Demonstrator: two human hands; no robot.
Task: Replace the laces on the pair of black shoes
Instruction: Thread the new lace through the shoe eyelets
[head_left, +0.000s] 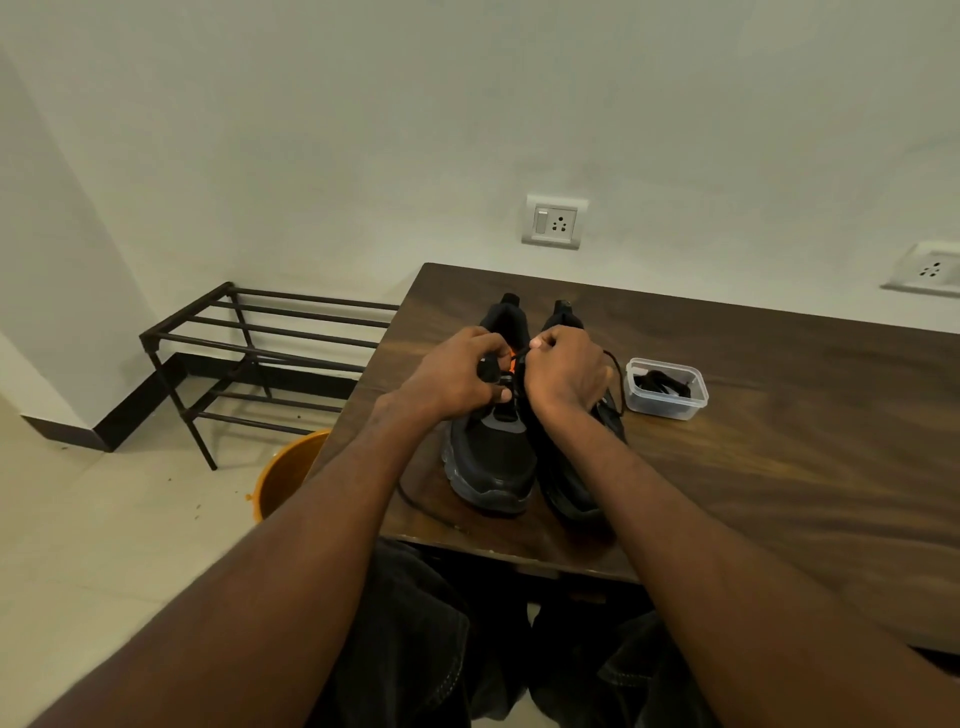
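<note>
Your hands cover the lacing of two black mesh shoes on the wooden tabletop (753, 415).

Your left hand (457, 374) curls round a dark bit at the left shoe (491, 462); your right hand (563, 371) pinches a thin black lace (615, 382) over the right shoe (571, 488), eyelets hidden. A clear plastic tub (666, 388) right holds dark laces, indistinct.
</note>
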